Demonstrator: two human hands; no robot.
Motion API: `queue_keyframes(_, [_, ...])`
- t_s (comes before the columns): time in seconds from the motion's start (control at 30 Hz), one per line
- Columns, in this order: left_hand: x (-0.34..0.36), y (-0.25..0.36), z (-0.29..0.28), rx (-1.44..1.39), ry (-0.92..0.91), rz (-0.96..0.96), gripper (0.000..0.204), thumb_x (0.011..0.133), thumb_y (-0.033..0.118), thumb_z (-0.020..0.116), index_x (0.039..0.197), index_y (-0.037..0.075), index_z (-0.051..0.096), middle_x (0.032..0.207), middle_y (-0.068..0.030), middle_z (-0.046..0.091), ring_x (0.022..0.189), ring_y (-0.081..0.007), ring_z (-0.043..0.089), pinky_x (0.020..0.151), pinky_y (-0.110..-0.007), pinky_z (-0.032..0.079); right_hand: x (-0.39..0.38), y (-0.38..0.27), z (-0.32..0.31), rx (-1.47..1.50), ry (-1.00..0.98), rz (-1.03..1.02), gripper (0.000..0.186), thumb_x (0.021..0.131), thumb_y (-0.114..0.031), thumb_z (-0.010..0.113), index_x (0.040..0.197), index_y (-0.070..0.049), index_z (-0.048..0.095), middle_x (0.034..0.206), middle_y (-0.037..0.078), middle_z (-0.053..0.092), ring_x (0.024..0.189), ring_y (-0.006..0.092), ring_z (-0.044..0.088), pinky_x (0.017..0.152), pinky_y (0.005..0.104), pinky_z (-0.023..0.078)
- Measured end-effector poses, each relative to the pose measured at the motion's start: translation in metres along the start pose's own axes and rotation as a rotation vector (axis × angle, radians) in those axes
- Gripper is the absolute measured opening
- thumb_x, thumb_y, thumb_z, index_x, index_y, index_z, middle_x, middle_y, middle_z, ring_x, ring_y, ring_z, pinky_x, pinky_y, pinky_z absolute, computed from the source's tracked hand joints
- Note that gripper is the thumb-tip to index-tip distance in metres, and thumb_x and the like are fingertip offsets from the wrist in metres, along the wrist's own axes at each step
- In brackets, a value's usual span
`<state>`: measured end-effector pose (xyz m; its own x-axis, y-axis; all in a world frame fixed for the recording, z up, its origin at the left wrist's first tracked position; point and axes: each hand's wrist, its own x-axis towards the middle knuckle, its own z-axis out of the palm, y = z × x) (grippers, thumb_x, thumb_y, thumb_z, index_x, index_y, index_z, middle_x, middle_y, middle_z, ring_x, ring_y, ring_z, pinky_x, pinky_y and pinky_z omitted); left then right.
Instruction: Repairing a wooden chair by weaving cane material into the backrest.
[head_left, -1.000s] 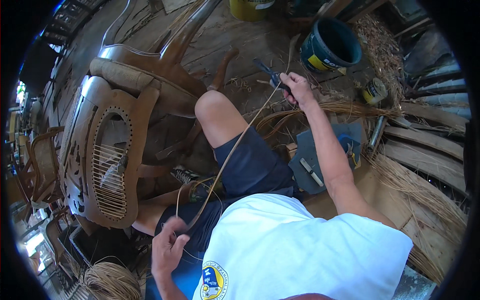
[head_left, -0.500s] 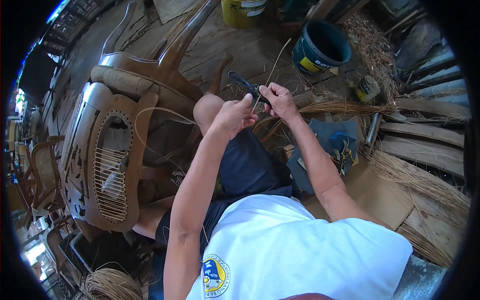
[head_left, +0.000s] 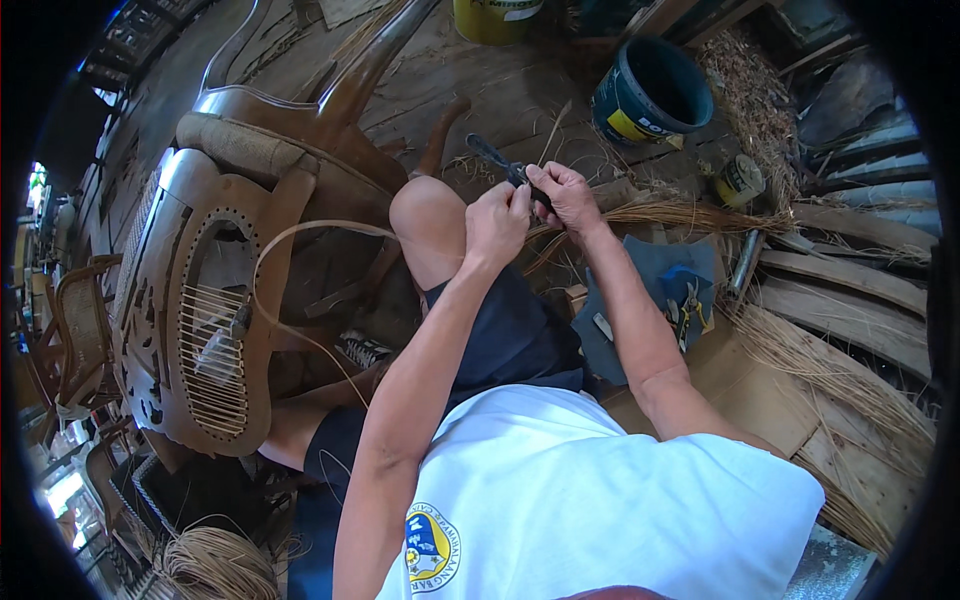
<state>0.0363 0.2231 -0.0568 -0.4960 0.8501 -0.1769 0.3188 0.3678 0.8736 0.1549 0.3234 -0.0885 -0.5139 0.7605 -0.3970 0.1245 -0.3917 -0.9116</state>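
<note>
Above my bent knee, both hands meet. My right hand (head_left: 570, 200) is closed around a dark, narrow tool (head_left: 488, 151) whose rounded end points to the far left; its exact kind is unclear. Fingertips pinched, my left hand (head_left: 497, 222) grips a thin cane strand (head_left: 330, 224) right beside the tool. A pale end of strand rises past my hands, while the rest loops out to the left. Left of me leans a carved wooden chair (head_left: 268, 215). Pale strands (head_left: 212, 350) are strung in rows across the oval opening in its back.
A dark green bucket (head_left: 620, 100) stands at the far right, near a small can (head_left: 738, 182). Pliers (head_left: 688, 305) lie on a dark cloth (head_left: 600, 350) by my right forearm. Cane bundles (head_left: 690, 214) stretch along the right; a coil (head_left: 215, 565) sits at lower left.
My left hand has moved right and slightly up along the strand, closing up to my right hand and the tool. Less strand shows beyond the hands, and the loop at left has shifted.
</note>
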Motion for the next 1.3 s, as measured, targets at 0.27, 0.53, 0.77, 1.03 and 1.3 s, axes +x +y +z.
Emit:
queue_keyframes(0.27, [-0.191,0.061,-0.164,-0.101,-0.131,-0.082,0.029,0.097,0.012,0.058,0.072,-0.001,0.053,0.059,-0.0026,0.048,0.056,-0.0089,0.044,0.051,-0.028,0.033,0.045,-0.001,-0.104,0.096,0.238,0.104,0.027,0.098,-0.039,0.065,0.086,-0.015,0.059,0.059,-0.003,0.054,0.039,0.0054,0.041,0.034,0.0204,0.028])
queue_keyframes(0.53, [-0.224,0.048,-0.200,-0.330,0.255,-0.395,0.022,0.105,0.017,0.052,0.098,0.000,0.064,0.078,-0.0069,0.068,0.061,-0.0034,0.045,0.055,-0.020,0.035,0.045,-0.027,-0.083,-0.150,0.031,0.048,0.025,0.102,-0.030,0.060,0.091,-0.008,0.057,0.066,0.001,0.058,0.045,0.0071,0.047,0.039,0.0221,0.033])
queue_keyframes(0.77, [-0.070,0.047,-0.104,-0.444,-0.090,0.006,0.023,0.102,0.016,0.059,0.113,-0.003,0.066,0.083,-0.0027,0.070,0.065,-0.0028,0.051,0.056,-0.020,0.039,-0.005,-0.029,-0.057,-0.326,0.088,-0.216,0.026,0.106,-0.028,0.051,0.096,-0.004,0.053,0.066,0.005,0.062,0.047,0.0079,0.054,0.043,0.0232,0.042])
queue_keyframes(1.03, [-0.021,0.035,-0.042,-0.453,-0.318,-0.100,0.024,0.100,0.023,0.063,0.106,0.001,0.069,0.083,-0.0019,0.070,0.072,-0.0049,0.058,0.064,-0.021,0.044,-0.061,-0.036,-0.047,-0.269,0.100,-0.299,0.021,0.106,-0.035,0.050,0.104,-0.013,0.049,0.073,0.003,0.064,0.050,0.0051,0.054,0.044,0.0189,0.040])
queue_keyframes(1.3, [-0.027,0.026,-0.012,-0.169,-0.256,-0.073,0.026,0.090,0.023,0.065,0.097,0.000,0.073,0.074,-0.0101,0.071,0.067,-0.0149,0.067,0.065,-0.032,0.052,-0.065,-0.028,-0.020,-0.156,-0.117,-0.229,0.025,0.101,-0.033,0.060,0.104,-0.010,0.051,0.073,0.000,0.064,0.057,0.0052,0.059,0.047,0.0209,0.047])
